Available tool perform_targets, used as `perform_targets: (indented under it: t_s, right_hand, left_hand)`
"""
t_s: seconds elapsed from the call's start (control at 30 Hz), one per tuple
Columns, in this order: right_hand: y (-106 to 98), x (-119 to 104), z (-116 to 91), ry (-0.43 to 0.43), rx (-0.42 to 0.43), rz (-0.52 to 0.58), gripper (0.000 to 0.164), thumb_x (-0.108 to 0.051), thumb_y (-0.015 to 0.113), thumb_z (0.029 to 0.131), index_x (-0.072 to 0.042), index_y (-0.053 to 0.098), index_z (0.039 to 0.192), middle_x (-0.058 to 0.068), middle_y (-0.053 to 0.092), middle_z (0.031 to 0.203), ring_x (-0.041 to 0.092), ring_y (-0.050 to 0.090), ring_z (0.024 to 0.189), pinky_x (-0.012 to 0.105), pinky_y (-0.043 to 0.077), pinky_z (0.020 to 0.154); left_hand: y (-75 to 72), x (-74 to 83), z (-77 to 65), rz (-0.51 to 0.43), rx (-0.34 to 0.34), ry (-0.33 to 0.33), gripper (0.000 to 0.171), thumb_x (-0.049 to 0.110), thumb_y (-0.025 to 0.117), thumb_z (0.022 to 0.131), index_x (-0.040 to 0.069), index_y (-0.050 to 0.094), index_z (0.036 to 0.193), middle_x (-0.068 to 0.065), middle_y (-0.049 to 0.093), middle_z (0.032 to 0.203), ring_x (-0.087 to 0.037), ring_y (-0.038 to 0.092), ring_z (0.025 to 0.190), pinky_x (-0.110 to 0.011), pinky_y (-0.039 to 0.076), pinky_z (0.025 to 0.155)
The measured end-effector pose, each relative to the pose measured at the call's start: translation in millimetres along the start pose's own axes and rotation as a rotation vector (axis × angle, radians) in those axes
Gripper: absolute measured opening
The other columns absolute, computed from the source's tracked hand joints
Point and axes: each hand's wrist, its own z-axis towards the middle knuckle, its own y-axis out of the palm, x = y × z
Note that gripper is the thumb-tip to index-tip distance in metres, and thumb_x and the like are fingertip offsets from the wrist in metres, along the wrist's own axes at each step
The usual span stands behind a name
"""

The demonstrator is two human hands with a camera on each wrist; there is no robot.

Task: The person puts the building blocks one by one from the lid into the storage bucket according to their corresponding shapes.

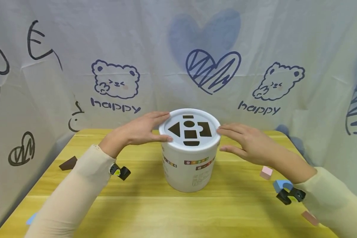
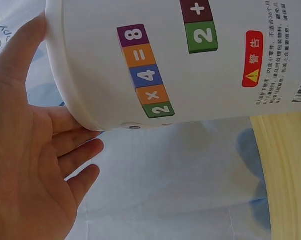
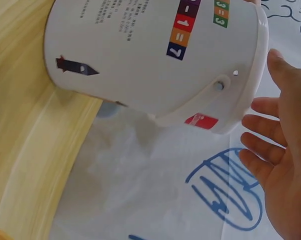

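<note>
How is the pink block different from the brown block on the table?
The pink block is pale and looks like a small cube, while the brown block is dark and looks like a flat, pointed wedge. The pink block lies on the right side, near the right hand; the brown block lies at the far left edge, farther from the left hand. Both rest loose on the yellow table, outside the white bucket, and neither is touched.

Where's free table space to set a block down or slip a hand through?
Free: the near strip of the table in front of the white bucket, and the patch between bucket and left hand. Crowded: right edge, with pink block and blue block.
</note>
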Motion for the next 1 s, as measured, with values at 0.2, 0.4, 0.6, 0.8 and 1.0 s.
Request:
perform_targets:
  t_s: [0.2, 0.4, 0.6, 0.8, 1.0]
  right_hand:
    - [0, 8, -15, 0.023, 0.043, 0.017, 0.057, -0.035, 0.067, 0.093, -0.01, 0.051, 0.142, 0.01, 0.052, 0.14, 0.033, 0.047, 0.129, 0.057, 0.041, 0.104]
    - [0, 20, -36, 0.085, 0.084, -0.004, 0.055, -0.032, 0.07, 0.091, -0.011, 0.054, 0.139, 0.008, 0.055, 0.137, 0.032, 0.05, 0.126, 0.056, 0.044, 0.101]
    - [5, 33, -60, 0.165, 0.096, 0.023, 0.051, -0.031, 0.071, 0.091, -0.011, 0.057, 0.136, 0.009, 0.059, 0.132, 0.033, 0.053, 0.122, 0.057, 0.044, 0.098]
    - [20, 49, -85, 0.219, 0.113, 0.068, 0.047, -0.028, 0.072, 0.09, -0.005, 0.06, 0.13, 0.014, 0.062, 0.124, 0.037, 0.055, 0.115, 0.058, 0.045, 0.092]
    - [39, 64, -115, 0.351, 0.1, 0.109, 0.049, -0.031, 0.074, 0.089, -0.003, 0.061, 0.128, 0.014, 0.063, 0.12, 0.033, 0.059, 0.104, 0.054, 0.05, 0.083]
  left_hand:
    - [-0.9, -0.8, -0.7, -0.006, 0.015, 0.003, 0.099, 0.074, 0.056, 0.083, 0.01, 0.029, 0.154, -0.009, 0.027, 0.159, -0.031, 0.024, 0.144, -0.054, 0.021, 0.116]
    - [-1.1, -1.2, -0.9, -0.01, 0.024, -0.018, 0.101, 0.077, 0.056, 0.08, 0.012, 0.032, 0.153, -0.007, 0.028, 0.159, -0.029, 0.025, 0.144, -0.053, 0.023, 0.116]
    - [-0.5, -2.0, -0.5, -0.003, 0.035, -0.007, 0.1, 0.077, 0.057, 0.079, 0.012, 0.036, 0.152, -0.006, 0.03, 0.157, -0.027, 0.027, 0.143, -0.052, 0.024, 0.115]
    - [0.8, -2.6, 0.3, 0.009, 0.036, -0.001, 0.1, 0.078, 0.056, 0.08, 0.011, 0.036, 0.152, -0.006, 0.031, 0.157, -0.027, 0.026, 0.143, -0.052, 0.023, 0.116]
    - [-0.5, -1.4, 0.6, 0.034, 0.026, -0.001, 0.1, 0.078, 0.053, 0.081, 0.012, 0.034, 0.153, -0.004, 0.028, 0.158, -0.027, 0.024, 0.145, -0.052, 0.021, 0.117]
